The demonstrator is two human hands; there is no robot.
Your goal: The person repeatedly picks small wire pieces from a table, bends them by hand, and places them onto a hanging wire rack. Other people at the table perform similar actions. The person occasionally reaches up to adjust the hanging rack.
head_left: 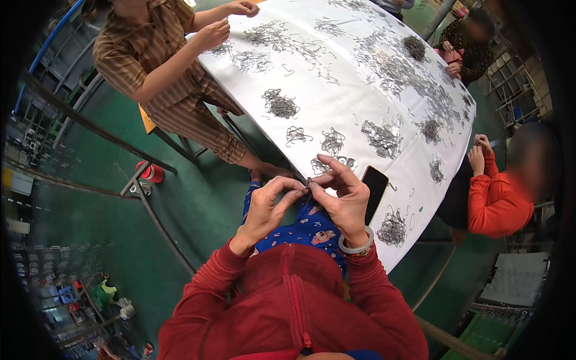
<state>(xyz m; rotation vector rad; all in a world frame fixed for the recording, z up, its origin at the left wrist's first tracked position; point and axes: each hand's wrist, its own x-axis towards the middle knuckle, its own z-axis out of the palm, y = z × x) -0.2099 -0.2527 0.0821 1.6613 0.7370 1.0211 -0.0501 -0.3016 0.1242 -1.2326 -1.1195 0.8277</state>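
My left hand (pixel 271 205) and my right hand (pixel 347 197) meet above my lap, at the near edge of the white-covered table (pixel 336 114). Thumb and fingertips of both are pinched on a small dark piece (pixel 308 185), mostly hidden by the fingers, so its exact kind does not show. Just beyond the fingertips lies a small heap of dark wire hooks (pixel 321 165), partly covered by my right hand. Two more little hook piles, a left one (pixel 296 135) and a right one (pixel 332 140), sit a bit farther off. A black phone (pixel 375 191) rests beside my right hand.
Larger heaps of hooks (pixel 281 104) and shiny flat strips (pixel 381 138) spread over the table. Another hook pile (pixel 392 228) lies near right. A person in striped clothes (pixel 153 66) works at left; an orange-sleeved person (pixel 501 198) sits right. Metal rails (pixel 108 141) run along the left.
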